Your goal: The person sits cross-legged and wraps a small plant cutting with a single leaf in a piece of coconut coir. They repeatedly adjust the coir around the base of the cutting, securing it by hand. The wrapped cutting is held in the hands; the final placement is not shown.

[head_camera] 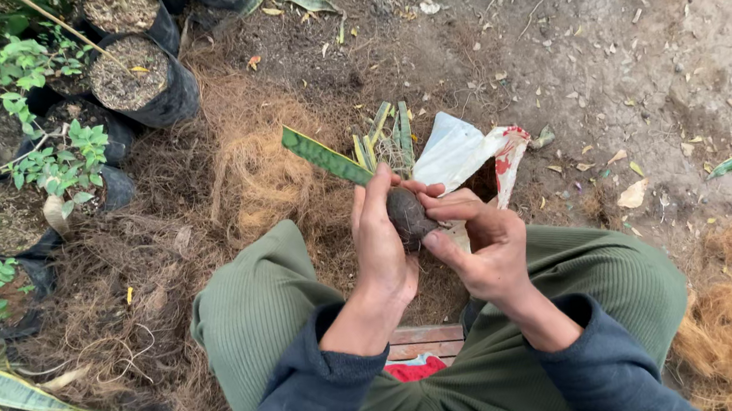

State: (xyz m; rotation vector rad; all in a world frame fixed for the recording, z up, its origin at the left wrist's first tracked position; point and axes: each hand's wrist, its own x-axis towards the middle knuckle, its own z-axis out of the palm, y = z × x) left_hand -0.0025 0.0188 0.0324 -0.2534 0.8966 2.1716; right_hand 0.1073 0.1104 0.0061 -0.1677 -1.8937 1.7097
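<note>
Left hand (382,251) fingers closed round dark root ball (409,216); right hand (485,251) fingers pinch its other side. Striped leaf (326,156) sticks out beyond left fingertips. Risk: hard squeeze crumbles ball, soil drops onto coconut fibre (265,167) beyond fingers; leaf may snap.

Hands: two, left hand (382,251) and right hand (485,251), both wrapped round the same thing
Dark soil ball (409,216): just one
Long green leaf with yellow edge (324,156): one sticking out from the ball
White plastic bag (464,155): one
Black grow bags (143,79): two clearly full of soil up top, more half hidden, can't count those
Coir heaps (259,154): roughly three
Wooden stool (425,340): one
</note>
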